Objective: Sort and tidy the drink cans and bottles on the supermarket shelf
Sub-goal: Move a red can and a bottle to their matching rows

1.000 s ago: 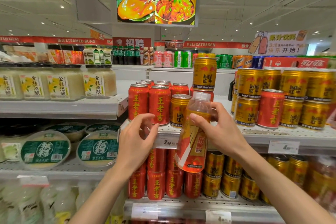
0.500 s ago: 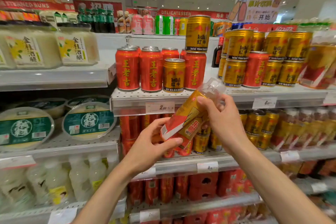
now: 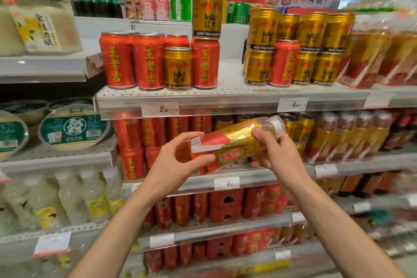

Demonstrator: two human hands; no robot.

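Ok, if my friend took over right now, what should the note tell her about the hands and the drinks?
Left hand grips the base end of the gold-and-red bottle; right hand holds it near the cap. The bottle lies almost sideways in front of the second shelf, cap pointing right.

Done: the bottle is off the shelf and in hand.

Left: shelve it, probably with the matching bottles at right. On the top shelf, a short gold can stands among the red cans, a tall gold can is stacked on one, and a stray red can stands among the gold cans.
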